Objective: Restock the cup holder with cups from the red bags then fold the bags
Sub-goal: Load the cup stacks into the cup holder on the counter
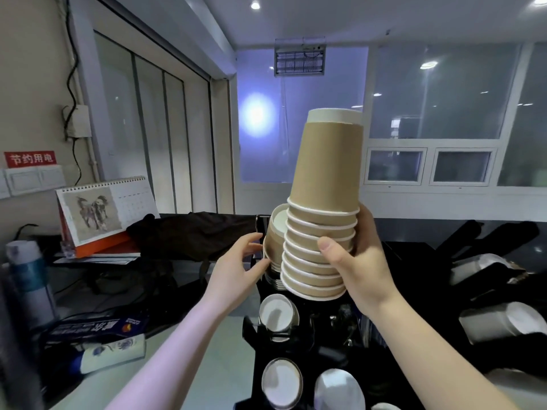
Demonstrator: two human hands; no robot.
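Note:
My right hand (358,258) grips a nested stack of brown paper cups (325,208), bottoms up, rims pointing down, lifted above the black cup holder (257,327). My left hand (236,267) touches the side of a second brown cup stack (273,232) that sits in the holder's top slot, thumb and fingers around its wall. Lower holder slots show white cup bottoms (276,315). No red bag is in view.
A desk calendar (100,208) and a dark cloth (192,235) lie at the back left. A blue-white bottle (26,276) and a box (97,327) sit on the left counter. Metal jugs (500,321) stand at right.

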